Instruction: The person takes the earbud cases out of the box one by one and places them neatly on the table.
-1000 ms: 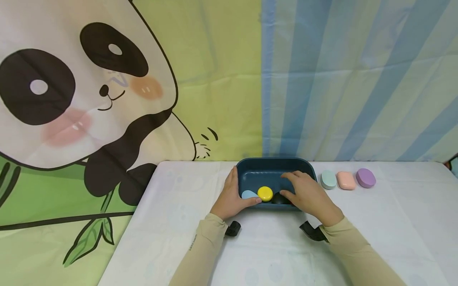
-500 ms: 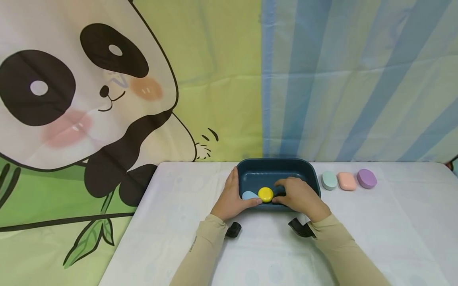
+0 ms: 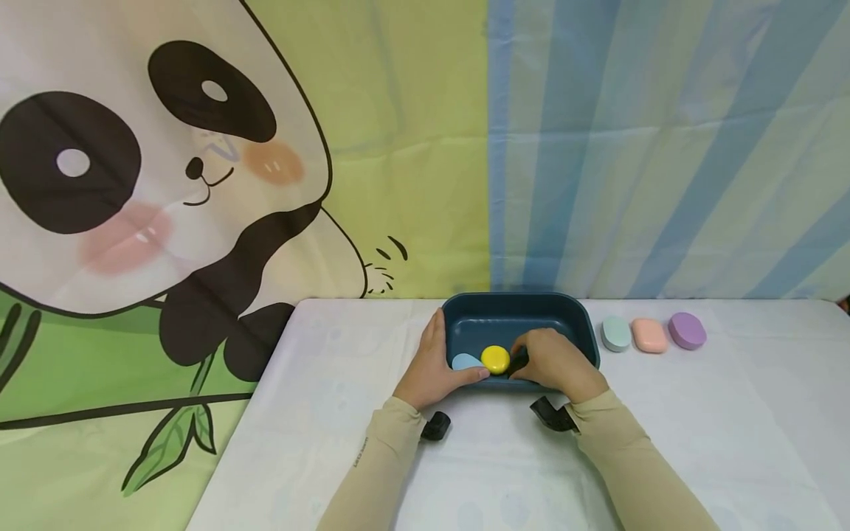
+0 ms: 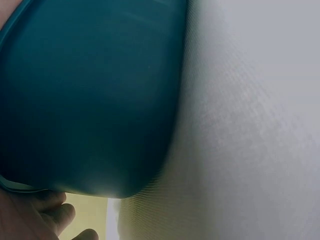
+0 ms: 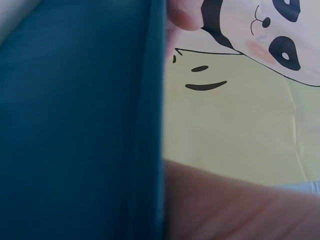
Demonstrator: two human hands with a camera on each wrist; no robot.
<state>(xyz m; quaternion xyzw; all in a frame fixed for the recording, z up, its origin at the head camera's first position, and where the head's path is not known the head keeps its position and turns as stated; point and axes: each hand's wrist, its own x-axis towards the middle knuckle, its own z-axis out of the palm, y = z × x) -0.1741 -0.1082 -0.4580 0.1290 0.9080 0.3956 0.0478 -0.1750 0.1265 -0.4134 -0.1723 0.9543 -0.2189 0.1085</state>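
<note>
My left hand (image 3: pixel 430 372) grips the left end of a dark blue rectangular tub (image 3: pixel 481 332), its fingers along the outer side and its thumb over the front rim. In the left wrist view the tub's wall (image 4: pixel 95 105) covers much of the picture. Inside the tub, my right hand (image 3: pixel 558 361) pinches a small black rounded piece (image 3: pixel 518 360) between thumb and fingers, tilted up. Just left of it lie a yellow round piece (image 3: pixel 495 360) and a light blue piece (image 3: pixel 466 361), close to my left thumb. In the right wrist view the tub's wall (image 5: pixel 75 125) hides the fingertips.
To the right of the tub, a mint oval piece (image 3: pixel 616 334), a pink square piece (image 3: pixel 648 335) and a purple round piece (image 3: pixel 687 331) form a row on the white-covered table (image 3: pixel 730 420). A printed curtain (image 3: pixel 412 147) hangs directly behind the table.
My right hand has moved left and lower inside the tub and closed its fingers on the black piece, which now stands tilted. The left hand stays in place.
</note>
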